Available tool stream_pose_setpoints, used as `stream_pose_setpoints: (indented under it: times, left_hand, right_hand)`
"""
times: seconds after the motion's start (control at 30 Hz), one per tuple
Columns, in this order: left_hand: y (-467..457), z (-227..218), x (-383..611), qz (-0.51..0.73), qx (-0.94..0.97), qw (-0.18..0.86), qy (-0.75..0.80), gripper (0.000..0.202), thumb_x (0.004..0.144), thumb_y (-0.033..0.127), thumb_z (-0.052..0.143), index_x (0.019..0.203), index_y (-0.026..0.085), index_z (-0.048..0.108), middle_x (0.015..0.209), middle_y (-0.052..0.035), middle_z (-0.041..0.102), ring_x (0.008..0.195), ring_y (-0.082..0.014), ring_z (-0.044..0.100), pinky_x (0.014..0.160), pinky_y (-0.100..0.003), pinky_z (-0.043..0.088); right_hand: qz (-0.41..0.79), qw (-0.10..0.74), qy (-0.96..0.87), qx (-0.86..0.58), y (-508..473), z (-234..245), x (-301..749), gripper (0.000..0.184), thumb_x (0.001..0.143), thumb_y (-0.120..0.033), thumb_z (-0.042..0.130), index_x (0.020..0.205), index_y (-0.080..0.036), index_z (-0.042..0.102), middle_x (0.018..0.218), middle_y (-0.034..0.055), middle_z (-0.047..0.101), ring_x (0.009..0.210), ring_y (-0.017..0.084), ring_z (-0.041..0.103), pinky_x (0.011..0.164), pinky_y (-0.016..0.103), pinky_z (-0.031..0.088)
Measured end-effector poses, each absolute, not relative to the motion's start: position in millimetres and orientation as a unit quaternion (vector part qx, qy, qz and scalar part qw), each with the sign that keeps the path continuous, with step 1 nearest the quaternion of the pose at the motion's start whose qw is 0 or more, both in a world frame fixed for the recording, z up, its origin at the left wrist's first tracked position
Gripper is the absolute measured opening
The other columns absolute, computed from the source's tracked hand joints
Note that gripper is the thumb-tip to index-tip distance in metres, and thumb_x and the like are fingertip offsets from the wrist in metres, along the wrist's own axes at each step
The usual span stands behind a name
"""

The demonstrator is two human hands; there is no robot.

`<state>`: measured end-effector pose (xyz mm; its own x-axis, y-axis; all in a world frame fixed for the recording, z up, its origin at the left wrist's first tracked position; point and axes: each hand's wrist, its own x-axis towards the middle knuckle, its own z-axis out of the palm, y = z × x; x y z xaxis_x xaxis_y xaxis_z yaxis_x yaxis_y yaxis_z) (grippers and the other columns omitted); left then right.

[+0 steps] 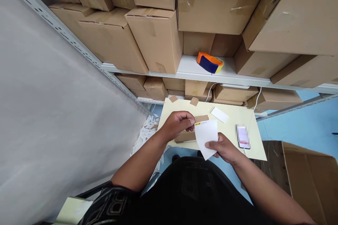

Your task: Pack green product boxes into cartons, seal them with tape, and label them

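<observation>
A white paper sheet (207, 135) with a small yellow mark at its top left corner hangs between my hands above the table. My left hand (180, 123) is closed, thumb and finger pinching the sheet's upper left corner. Lower down, my right hand (222, 147) grips the sheet's right side, its thumb lying on the front. Beneath the paper a brown cardboard box (187, 136) lies on the pale yellow table (255, 147), partly hidden by the sheet and my left hand.
A phone (243, 137) with a cable and a white flat item (219, 115) lie on the table. Shelves of cardboard boxes (155, 35) rise behind it, with an orange and blue tape dispenser (208, 64) on one shelf. An open carton (308, 179) stands at right, a wall (66, 105) at left.
</observation>
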<state>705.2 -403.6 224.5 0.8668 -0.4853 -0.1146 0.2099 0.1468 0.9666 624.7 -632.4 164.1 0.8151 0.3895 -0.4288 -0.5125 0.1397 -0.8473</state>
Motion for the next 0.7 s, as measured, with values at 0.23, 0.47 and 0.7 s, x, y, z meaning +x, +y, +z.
stream_pose_setpoints:
  times: [0.23,0.47,0.7]
  left_hand:
    - [-412,224,710,-0.244,0.615,0.738,-0.131,0.019,0.079,0.032,0.075,0.074,0.014,0.071,0.064,-0.0019,0.068,0.058,-0.0105,0.059,0.059,-0.023,0.048]
    - [-417,220,712,-0.258,0.619,0.733,-0.114,0.017,0.076,0.03,0.074,0.07,0.014,0.07,0.062,-0.0016,0.067,0.057,-0.0104,0.058,0.06,-0.023,0.048]
    - [-422,219,711,-0.271,0.623,0.727,-0.101,0.015,0.074,0.029,0.073,0.069,0.015,0.069,0.061,-0.0007,0.066,0.057,-0.0109,0.058,0.06,-0.023,0.049]
  right_hand:
    - [0.311,0.749,0.05,-0.583,-646,159,624,0.034,0.077,-0.045,0.082,0.072,-0.014,0.07,0.054,-0.0006,0.06,0.041,0.007,0.045,0.037,0.02,0.029]
    - [0.317,0.748,0.046,-0.581,-651,157,625,0.034,0.077,-0.046,0.082,0.074,-0.014,0.071,0.055,-0.0007,0.061,0.041,0.008,0.045,0.037,0.021,0.03]
    - [0.325,0.74,0.054,-0.586,-654,153,622,0.035,0.077,-0.047,0.082,0.073,-0.014,0.071,0.055,-0.0006,0.06,0.041,0.008,0.046,0.038,0.02,0.031]
